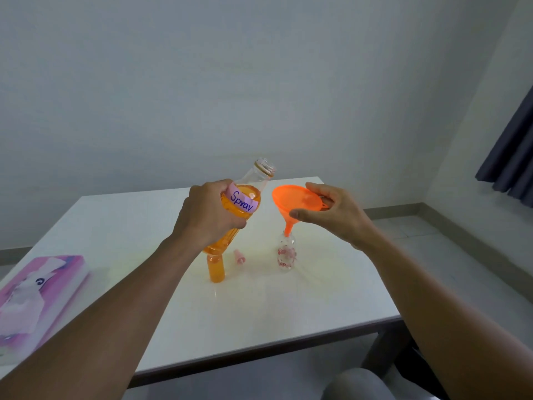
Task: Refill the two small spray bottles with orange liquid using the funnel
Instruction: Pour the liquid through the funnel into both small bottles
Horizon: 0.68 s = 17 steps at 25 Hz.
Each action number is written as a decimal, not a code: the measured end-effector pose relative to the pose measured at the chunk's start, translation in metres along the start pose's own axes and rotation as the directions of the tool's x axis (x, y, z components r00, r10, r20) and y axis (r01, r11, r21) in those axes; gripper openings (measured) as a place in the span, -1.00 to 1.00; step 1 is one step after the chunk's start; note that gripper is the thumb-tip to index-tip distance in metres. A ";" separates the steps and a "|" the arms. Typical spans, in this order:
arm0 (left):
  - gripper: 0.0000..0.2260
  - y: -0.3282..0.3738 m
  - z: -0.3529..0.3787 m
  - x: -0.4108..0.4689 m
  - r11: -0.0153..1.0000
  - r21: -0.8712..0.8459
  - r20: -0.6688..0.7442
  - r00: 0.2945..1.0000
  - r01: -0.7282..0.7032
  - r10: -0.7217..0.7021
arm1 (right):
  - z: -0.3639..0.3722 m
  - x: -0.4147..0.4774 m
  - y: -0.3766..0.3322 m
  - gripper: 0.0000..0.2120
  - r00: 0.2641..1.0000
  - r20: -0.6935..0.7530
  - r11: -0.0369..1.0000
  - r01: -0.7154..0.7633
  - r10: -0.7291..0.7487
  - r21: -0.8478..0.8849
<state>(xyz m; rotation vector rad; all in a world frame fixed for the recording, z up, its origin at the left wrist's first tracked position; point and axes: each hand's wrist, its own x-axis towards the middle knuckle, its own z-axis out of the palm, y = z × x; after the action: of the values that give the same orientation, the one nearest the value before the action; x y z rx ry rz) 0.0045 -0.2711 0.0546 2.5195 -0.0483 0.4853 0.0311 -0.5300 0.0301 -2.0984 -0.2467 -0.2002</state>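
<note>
The white table (pixel 259 313) fills the lower half of the view, with a dark curtain (pixel 510 157) hanging at the far right wall. On the table's left edge lies a pink and purple tissue box (pixel 37 293).

Above the middle of the table the left hand (pixel 207 215) wraps its fingers around the large bottle (pixel 245 197) — clear, uncapped, with a label reading "Spray". It is tilted, its open mouth pointing up and to the right. Orange liquid fills its body; the neck is clear.

The right hand (pixel 331 215) grips the rim of the orange funnel (pixel 294 200), thumb on the near side and fingers on the far side. The funnel leans toward the large bottle, and its spout sits in the neck of the clear small spray bottle (pixel 286 255), which stands upright, has a pink pattern and shows no orange.

To its left stands the filled small spray bottle (pixel 217 269) — orange throughout, just beneath the large bottle's base. Between the two small bottles lies a pink spray cap (pixel 239 256).
</note>
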 end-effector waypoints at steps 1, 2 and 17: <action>-0.29 -0.001 0.001 0.001 1.000 0.008 0.000 1.000 -0.003 0.003 | 0.001 0.001 0.000 0.06 1.000 0.006 1.000 -0.006 0.006 -0.020; -0.29 -0.002 0.003 0.002 1.000 0.015 -0.001 1.000 -0.007 0.007 | 0.002 0.001 -0.001 0.08 1.000 0.017 0.999 -0.012 0.012 -0.048; -0.38 -0.001 -0.009 0.023 0.889 0.418 0.117 0.982 -0.186 0.150 | 0.007 0.005 0.004 0.12 0.998 0.059 0.991 -0.008 0.016 -0.130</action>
<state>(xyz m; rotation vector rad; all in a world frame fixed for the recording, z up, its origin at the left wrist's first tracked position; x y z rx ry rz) 0.0228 -0.2641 0.0689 2.9857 -0.2148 0.5053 0.0373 -0.5257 0.0242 -2.2370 -0.2629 -0.1499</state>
